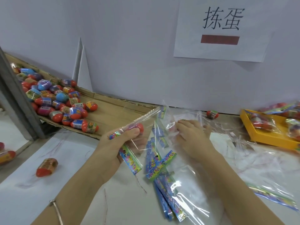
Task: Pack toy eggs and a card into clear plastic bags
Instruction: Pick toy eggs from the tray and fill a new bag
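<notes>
At centre, the left hand (120, 140) gripped a clear bag (146, 116) with a card (129, 160) and 1 red egg (140, 127). The right hand (191, 135) touched loose bags (170, 116), grip unclear.

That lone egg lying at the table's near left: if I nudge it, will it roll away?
The lone egg probably rolls: it lies on its side, rounded, on the smooth white table. With one end red and domed and the other blunter, it would likely curve, not run straight. Its glossy wrap may be slippery to pinch.
</notes>
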A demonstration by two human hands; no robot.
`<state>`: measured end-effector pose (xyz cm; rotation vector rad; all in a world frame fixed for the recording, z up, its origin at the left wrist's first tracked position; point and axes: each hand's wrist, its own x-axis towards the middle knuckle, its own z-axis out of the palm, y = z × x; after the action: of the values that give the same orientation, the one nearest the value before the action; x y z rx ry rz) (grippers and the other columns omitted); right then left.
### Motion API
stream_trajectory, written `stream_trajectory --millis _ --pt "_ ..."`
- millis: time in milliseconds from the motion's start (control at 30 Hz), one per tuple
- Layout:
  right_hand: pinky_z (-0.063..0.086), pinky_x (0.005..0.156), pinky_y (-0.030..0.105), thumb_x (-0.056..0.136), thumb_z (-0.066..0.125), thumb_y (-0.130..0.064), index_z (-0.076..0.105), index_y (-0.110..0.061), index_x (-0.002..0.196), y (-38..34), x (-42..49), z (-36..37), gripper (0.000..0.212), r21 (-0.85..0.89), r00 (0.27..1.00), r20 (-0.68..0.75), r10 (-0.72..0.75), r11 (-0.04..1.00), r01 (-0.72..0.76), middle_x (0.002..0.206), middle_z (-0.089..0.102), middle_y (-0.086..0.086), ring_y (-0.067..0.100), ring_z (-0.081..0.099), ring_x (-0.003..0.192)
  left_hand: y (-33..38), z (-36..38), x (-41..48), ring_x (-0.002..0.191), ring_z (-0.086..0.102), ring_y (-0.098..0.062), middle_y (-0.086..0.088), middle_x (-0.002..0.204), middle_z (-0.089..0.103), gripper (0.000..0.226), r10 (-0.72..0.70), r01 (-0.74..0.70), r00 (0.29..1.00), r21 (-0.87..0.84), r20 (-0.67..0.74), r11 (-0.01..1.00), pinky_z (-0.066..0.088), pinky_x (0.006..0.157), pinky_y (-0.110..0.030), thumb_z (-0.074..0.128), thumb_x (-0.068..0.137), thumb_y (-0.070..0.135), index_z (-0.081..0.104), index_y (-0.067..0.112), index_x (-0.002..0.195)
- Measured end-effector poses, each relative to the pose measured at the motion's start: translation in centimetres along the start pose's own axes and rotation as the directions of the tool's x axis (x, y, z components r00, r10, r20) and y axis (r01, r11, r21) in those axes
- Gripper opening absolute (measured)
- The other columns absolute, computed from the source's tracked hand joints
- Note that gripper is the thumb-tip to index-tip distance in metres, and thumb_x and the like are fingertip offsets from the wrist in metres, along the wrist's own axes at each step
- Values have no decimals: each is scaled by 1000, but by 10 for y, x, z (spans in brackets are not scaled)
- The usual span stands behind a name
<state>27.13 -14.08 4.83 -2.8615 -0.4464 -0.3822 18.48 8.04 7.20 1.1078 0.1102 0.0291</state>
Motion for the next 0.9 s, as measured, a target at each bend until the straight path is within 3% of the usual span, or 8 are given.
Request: stream_trajectory --millis 133,233,300,467,633,733,833,900 --pt "38 101 48 89 64 -31 64 -32 114 -1 6 -17 24 246 997 -72 17 969 1 102 62 -9 18 50 111 -4 2 0 76 74 -26 -17 89 75 30 -21 20 999 -35 -39 999 60 61 -34 76 53 20 80 9 81" --pt "54 71 21 88 66 -22 67 -36 103 -13 8 -57 20 881 982 -80 169 473 -10 92 69 -2 9 62 79 -5 3 1 72 74 -24 -12 82 75 19 5 -9 998 -59 -55 998 59 58 -33 73 59 17 80 12 76" --pt "51 66 15 86 67 -22 65 -35 105 -12 7 -83 22 947 988 -106 114 314 66 87 72 -5 6 64 73 -4 4 1 71 74 -24 -11 79 75 15 31 -35 998 -77 -60 996 59 56 -33 70 62 16 80 14 74" --pt "54 69 37 66 85 -37 69 -28 92 -21 -8 -113 32 887 981 26 -192 456 66 87 72 3 20 68 77 -4 5 -1 74 74 -25 -10 83 75 16 38 -45 997 -106 -67 993 61 62 -42 72 63 18 79 15 77" --pt "42 61 9 70 73 -44 68 -41 99 -31 -11 -111 30 693 974 -25 -225 699 178 89 71 -14 8 62 69 -1 6 -2 83 73 -23 -10 91 74 31 49 -61 995 -131 -90 990 56 79 -50 79 51 23 78 16 81" --pt "45 68 12 66 77 -41 66 -36 94 -36 -11 -103 31 703 982 -84 -167 689 178 90 71 -17 7 62 69 -1 8 -4 84 72 -23 -7 88 74 30 45 -55 996 -127 -81 990 55 83 -50 80 49 26 79 18 78" --pt "56 71 43 69 80 -34 69 -31 89 -43 -9 -96 23 775 984 -153 -87 608 174 87 73 -13 15 62 70 0 9 -6 79 73 -23 -8 87 74 31 36 -42 998 -129 -51 991 60 72 -41 80 50 27 79 17 79" --pt "56 70 43 73 80 -28 68 -31 88 -46 -7 -94 19 825 974 -227 8 532 188 85 73 -13 14 62 71 1 9 -6 82 70 -27 -12 92 71 44 26 -34 998 -133 -59 991 60 74 -46 80 50 25 76 12 92"
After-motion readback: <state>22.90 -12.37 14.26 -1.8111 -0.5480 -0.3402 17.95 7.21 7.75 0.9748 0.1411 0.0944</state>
